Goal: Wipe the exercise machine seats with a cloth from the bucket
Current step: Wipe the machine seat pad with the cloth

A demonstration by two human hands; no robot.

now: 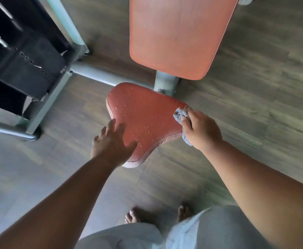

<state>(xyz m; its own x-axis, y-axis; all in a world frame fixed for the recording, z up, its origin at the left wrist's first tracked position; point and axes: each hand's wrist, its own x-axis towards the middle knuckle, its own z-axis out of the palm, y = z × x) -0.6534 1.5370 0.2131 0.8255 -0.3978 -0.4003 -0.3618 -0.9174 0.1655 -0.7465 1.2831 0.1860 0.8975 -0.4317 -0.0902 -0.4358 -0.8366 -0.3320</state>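
One grip (199, 126) around cloth (180, 115)

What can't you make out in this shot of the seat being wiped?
- Bucket: outside the head view.
- Cloth: mostly hidden by the right hand gripping it.
- Seat near-left edge: under the left hand.
- Backrest top: cut off by the frame edge.
- Black stack: blurred, cropped.

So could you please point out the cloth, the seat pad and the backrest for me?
cloth (179, 113): head view, bunched end above the fingers.
seat pad (147, 119): head view, middle of speckled top.
backrest (176, 35): head view, middle of its face.
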